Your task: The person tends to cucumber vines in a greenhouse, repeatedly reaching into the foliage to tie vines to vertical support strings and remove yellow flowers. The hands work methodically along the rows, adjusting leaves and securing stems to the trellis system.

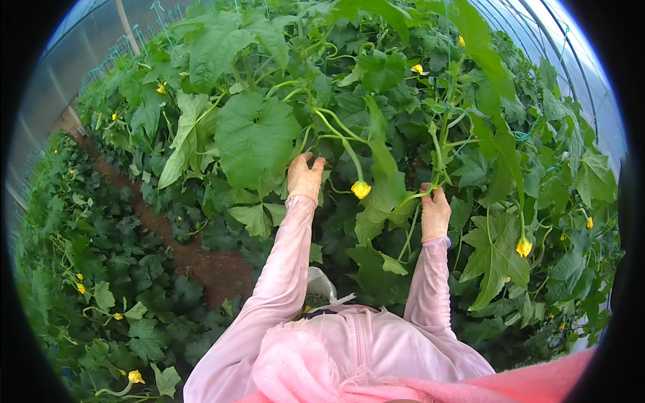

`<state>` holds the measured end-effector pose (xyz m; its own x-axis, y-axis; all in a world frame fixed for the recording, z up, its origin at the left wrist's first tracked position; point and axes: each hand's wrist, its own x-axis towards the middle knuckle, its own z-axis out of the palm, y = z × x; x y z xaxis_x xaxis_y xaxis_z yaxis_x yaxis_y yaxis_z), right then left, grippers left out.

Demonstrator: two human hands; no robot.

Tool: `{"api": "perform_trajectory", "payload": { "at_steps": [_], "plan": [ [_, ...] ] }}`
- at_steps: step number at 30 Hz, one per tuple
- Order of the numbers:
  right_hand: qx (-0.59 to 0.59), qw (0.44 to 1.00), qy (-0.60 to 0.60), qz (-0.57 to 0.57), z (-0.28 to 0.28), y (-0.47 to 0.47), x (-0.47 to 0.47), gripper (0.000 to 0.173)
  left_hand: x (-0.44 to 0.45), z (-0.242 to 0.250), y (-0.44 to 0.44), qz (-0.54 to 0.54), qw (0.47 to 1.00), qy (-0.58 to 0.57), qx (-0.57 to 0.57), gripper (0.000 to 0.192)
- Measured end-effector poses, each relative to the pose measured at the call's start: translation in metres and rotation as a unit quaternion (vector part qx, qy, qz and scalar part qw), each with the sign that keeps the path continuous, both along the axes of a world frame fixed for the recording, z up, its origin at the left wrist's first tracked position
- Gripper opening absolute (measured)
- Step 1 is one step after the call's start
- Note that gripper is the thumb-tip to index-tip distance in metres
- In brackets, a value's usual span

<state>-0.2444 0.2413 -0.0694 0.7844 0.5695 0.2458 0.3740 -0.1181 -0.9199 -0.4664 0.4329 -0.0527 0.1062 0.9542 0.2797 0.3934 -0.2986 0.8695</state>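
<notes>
Leafy climbing vines with yellow flowers stand close before me. My left hand is raised among the stems, below a broad round leaf; leaves and stems partly hide its fingertips, and whether it grips anything cannot be told. Farther right, my right hand has its thumb and fingers closed around a green vine stem near a joint. Between the two hands a yellow flower hangs from a curved stalk. Another yellow flower droops to the right of my right hand.
A bare soil path runs along the left, with another row of vines beyond it. Blue-green strings rise at the upper left. Curved greenhouse ribs arch at the upper right. A white bag is at my waist.
</notes>
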Motion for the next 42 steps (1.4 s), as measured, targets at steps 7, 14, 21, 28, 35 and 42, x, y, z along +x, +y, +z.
{"api": "perform_trajectory", "payload": {
  "at_steps": [7, 14, 21, 28, 35, 42],
  "plan": [
    [-0.02, 1.0, 0.004, 0.0, 0.009, 0.013, 0.004, 0.021, 0.008, -0.015, -0.007, 0.056, 0.989, 0.126, 0.046, 0.046],
    [0.007, 0.999, -0.002, 0.035, 0.003, 0.014, 0.023, 0.021, -0.022, 0.021, -0.012, 0.032, 0.997, 0.07, -0.021, 0.034],
    [-0.028, 0.994, 0.027, 0.104, 0.0, 0.022, 0.015, 0.025, 0.003, 0.078, 0.022, 0.017, 0.998, -0.046, -0.028, 0.03],
    [-0.016, 0.991, -0.105, 0.076, 0.027, 0.005, -0.011, 0.022, 0.021, 0.084, 0.06, -0.12, 0.991, -0.034, 0.057, 0.039],
    [0.144, 0.954, -0.196, 0.173, 0.1, -0.007, -0.072, 0.018, 0.027, 0.077, 0.062, -0.226, 0.966, -0.122, -0.009, 0.035],
    [0.125, 0.919, -0.3, 0.225, 0.157, 0.082, -0.082, 0.019, 0.01, 0.075, 0.062, -0.263, 0.963, -0.033, -0.038, 0.023]
  ]
}}
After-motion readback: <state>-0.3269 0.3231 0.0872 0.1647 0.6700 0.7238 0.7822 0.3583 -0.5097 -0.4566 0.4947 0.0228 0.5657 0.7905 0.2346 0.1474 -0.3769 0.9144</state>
